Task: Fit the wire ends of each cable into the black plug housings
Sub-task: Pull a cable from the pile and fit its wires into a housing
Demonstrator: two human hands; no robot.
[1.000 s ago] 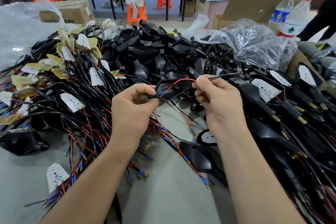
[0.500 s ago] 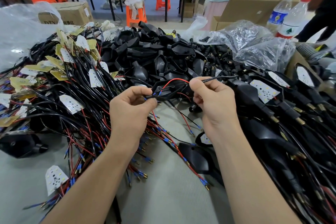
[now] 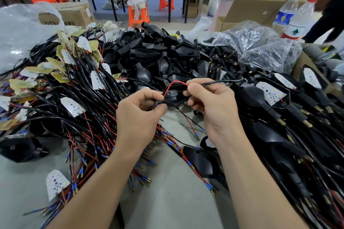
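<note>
1. Now the person's left hand [image 3: 137, 117] is pinching the near end of a black plug housing [image 3: 174, 99] between curled thumb and forefinger. A brass wire tip [image 3: 156, 102] is showing right at the fingertips.
2. The right hand [image 3: 212, 106] is gripping the housing's other end, thumb and forefinger closing on a black cable [image 3: 219, 82] that is running off to the right.
3. A red wire [image 3: 175, 82] is arching up between the two hands, over the housing. From where I stand I cannot tell whether its end is sitting inside.
4. The housing is being held up over the grey table [image 3: 167, 201], just in front of a heap of empty housings [image 3: 158, 57].
5. To the left, a thick bundle of cables [image 3: 78, 117], red and black, is sprawling across the table. Its blue-sleeved brass ends are fanning toward the person, and small white LED boards [image 3: 96, 80] are sticking up at the far ends.
6. One loose board [image 3: 55, 184] is lying flat near the left forearm.
7. To the right, fitted housings [image 3: 270, 95] with white boards seated in them are lying stacked together, their leads trailing toward the near edge.
8. Behind those, crumpled plastic bags [image 3: 260, 46] are lying in a mound, and two water bottles [image 3: 299, 20] are standing beside an open cardboard box [image 3: 251, 5].
</note>
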